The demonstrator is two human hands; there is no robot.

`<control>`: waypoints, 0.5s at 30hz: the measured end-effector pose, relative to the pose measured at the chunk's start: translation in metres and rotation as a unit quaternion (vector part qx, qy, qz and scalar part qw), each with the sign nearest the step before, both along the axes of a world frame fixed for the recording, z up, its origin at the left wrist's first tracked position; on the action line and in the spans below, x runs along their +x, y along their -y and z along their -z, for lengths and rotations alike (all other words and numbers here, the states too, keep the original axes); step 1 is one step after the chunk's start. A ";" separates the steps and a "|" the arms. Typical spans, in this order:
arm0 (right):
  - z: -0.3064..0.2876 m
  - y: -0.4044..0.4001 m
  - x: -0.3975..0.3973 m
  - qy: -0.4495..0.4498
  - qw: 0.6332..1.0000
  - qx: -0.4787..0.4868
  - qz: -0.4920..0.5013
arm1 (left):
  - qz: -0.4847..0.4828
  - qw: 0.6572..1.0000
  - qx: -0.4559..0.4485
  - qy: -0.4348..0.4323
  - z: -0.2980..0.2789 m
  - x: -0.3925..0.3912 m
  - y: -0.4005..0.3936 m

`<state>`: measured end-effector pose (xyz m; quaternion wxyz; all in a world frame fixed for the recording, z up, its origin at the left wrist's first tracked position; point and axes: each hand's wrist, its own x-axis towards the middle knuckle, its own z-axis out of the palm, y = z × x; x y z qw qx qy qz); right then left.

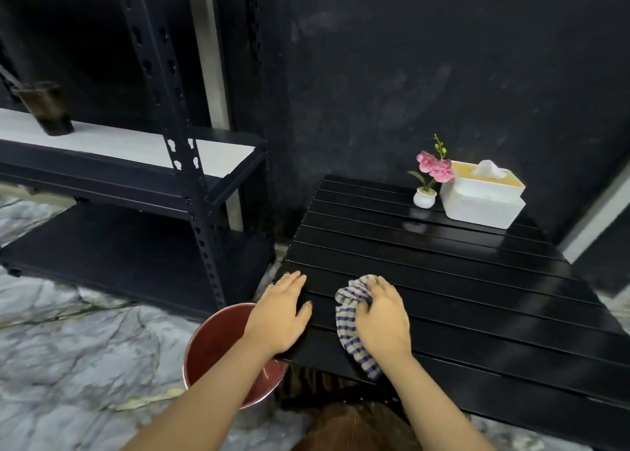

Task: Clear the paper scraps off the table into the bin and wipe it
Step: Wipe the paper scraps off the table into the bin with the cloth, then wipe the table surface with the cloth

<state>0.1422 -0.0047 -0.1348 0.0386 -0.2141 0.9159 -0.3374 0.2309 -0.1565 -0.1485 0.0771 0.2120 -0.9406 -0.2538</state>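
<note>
Cloth (351,328) bunched under right hand (381,317) fingers on table (477,297); left hand (281,314) flat beside.

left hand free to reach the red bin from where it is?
Probably yes. The left hand lies flat and empty on the table's near-left edge, and the red bin stands on the floor right beside and below that edge. Nothing lies between; the right hand holds the striped cloth.

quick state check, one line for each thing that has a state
left hand: flat on the table edge, holding nothing
right hand: gripping the striped cloth
striped cloth: bunched, pressed on the table
slatted table: no paper scraps in sight
red bin: upright, open
tissue box: tissue sticking out
</note>
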 end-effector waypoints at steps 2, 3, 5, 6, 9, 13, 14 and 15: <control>0.001 0.009 0.001 -0.020 0.999 0.039 -0.014 | 0.002 0.999 -0.028 0.015 0.002 -0.003 -0.004; 0.002 0.013 0.002 -0.027 0.998 0.055 -0.026 | -0.001 0.999 -0.036 0.018 0.003 -0.003 -0.004; 0.005 0.021 0.005 -0.060 0.992 0.086 -0.068 | -0.005 0.999 -0.045 0.017 0.003 -0.002 -0.006; 0.007 0.024 0.007 -0.077 0.988 0.098 -0.094 | -0.006 0.999 -0.048 0.015 0.004 -0.002 -0.006; 0.008 0.022 0.011 -0.090 0.981 0.101 -0.141 | -0.006 0.998 -0.054 0.011 0.004 -0.001 -0.007; 0.005 -0.001 0.019 -0.107 0.973 0.085 -0.184 | -0.003 0.998 -0.061 0.011 0.003 0.001 -0.008; 0.005 -0.010 0.020 -0.112 0.972 0.084 -0.191 | -0.001 0.998 -0.060 0.011 0.002 0.001 -0.008; 0.008 -0.019 0.019 -0.112 0.971 0.087 -0.192 | 0.000 0.998 -0.057 0.012 0.002 0.001 -0.008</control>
